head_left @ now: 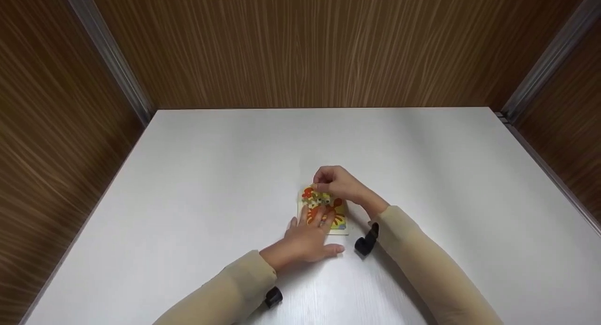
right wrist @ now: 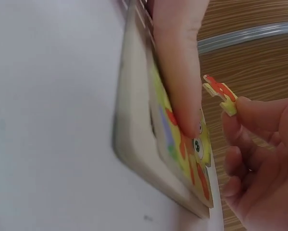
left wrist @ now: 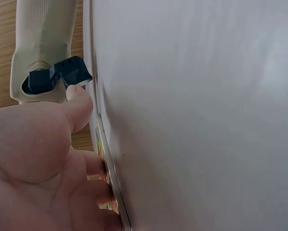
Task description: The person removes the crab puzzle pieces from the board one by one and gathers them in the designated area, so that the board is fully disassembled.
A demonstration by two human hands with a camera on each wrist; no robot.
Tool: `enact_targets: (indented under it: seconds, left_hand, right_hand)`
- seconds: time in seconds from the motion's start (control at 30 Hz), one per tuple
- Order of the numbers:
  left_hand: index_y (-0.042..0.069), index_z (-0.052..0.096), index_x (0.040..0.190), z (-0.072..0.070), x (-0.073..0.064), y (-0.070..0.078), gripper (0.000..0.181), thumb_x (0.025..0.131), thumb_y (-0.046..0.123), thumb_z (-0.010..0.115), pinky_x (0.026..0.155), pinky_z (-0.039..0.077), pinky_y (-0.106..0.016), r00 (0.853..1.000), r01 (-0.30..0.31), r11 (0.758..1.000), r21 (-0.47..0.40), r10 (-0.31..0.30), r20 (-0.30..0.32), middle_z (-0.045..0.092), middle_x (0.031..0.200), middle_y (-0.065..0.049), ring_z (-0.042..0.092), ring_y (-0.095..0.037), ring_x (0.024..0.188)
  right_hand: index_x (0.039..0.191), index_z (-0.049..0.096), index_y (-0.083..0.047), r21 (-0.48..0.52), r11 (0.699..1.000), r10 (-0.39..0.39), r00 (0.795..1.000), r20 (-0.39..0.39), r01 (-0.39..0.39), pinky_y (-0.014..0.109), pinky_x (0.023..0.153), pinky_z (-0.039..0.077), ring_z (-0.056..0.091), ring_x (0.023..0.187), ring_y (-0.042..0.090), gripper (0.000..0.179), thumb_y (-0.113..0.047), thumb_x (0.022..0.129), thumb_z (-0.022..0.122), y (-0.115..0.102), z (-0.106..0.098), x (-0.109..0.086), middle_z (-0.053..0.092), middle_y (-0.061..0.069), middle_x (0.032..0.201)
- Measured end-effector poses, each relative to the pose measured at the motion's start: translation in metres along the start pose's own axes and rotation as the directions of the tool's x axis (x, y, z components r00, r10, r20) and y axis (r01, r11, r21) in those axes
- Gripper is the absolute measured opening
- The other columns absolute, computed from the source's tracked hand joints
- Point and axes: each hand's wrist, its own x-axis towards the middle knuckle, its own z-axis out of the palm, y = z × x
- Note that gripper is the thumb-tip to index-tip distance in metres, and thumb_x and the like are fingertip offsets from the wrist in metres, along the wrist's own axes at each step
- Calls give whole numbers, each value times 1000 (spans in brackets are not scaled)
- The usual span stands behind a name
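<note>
While both forearms reach in from the near side, their sleeve ends [head_left: 251, 273] carry small black wrist cameras [head_left: 273, 297]. Nearest is the left hand [head_left: 307, 241], palm down, its fingers spread and laid over the crab puzzle [head_left: 340, 218], its thumb out to the side. The puzzle sits in its pale tray [right wrist: 134, 122], flat on the tabletop [head_left: 225, 170], in front of the person. Just beyond, at the puzzle's far edge, the right hand [head_left: 341, 183] pinches a red-and-yellow piece [right wrist: 226, 98] between thumb and finger, held apart from the tray in the right wrist view. Farther off rises the brown wood-grain wall [head_left: 300, 48].

The piece is small and gripped by one end, so a loose pinch could let it twist or drop. If it meets its neighbours crooked, it would probably ride up on them; uneven pressure or a sideways drag from the spread fingers could shift other pieces or slide the tray.

Those fingers hide much of the crab, and the piece is hard to make out from the head. The left wrist view gives little more than the tray's edge, cut off at the bottom. Whether an opening waits for the piece cannot be told.
</note>
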Motion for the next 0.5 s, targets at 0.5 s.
enact_targets:
  seconds: [0.5]
  left_hand:
    - [17, 22, 149, -5, -3, -5, 78, 89, 61, 44, 108, 12, -55, 999, -33, 998, -58, 33, -4, 9, 155, -9, -3, -39, 138]
  right_hand:
    - [96, 62, -3, 57, 997, 54, 999, -1, -54, 27, 56, 42, 49, 66, 17, 12, -13, 90, 59, -3, -19, -7, 57, 7, 79]
